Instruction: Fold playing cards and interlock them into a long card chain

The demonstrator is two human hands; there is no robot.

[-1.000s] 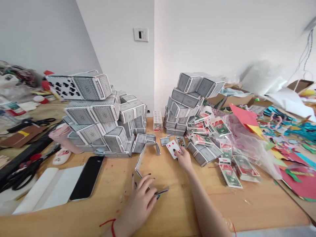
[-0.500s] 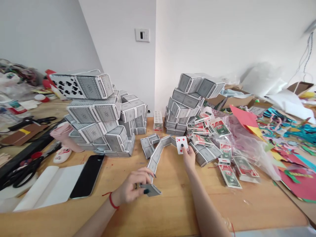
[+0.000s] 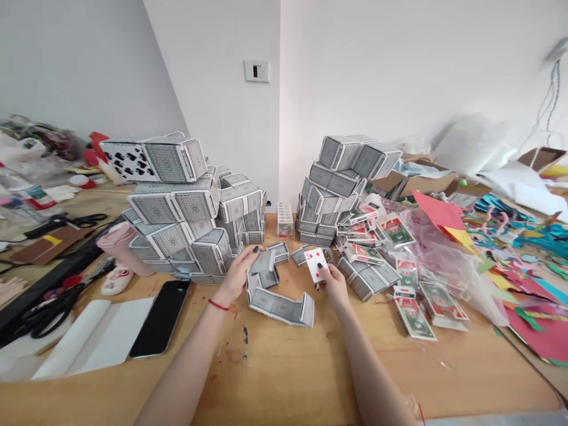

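My left hand [image 3: 239, 275] is closed on the far left end of a bent strip of joined playing cards [image 3: 279, 306], grey backs showing. The strip curves toward me, its near end raised off to the right. Between thumb and fingers, my right hand [image 3: 335, 287] pinches a playing card [image 3: 316, 265] with red diamonds facing up. Behind the hands lie other folded card pieces [image 3: 278, 253]. Stacks of folded card boxes stand at the left [image 3: 177, 207] and the right [image 3: 337, 183].
Card packs [image 3: 410, 313] and clear plastic lie at the right, with coloured paper [image 3: 528, 325] beyond. On the left are a black phone [image 3: 160, 318], white paper [image 3: 100, 337], scissors [image 3: 57, 310] and a pink pouch [image 3: 116, 242]. A clear case [image 3: 284, 220] stands near the wall.
My left hand has moved away from me with the strip, which has swung round from a long diagonal into a curve. My right hand has shifted slightly left, still pinching the diamonds card.
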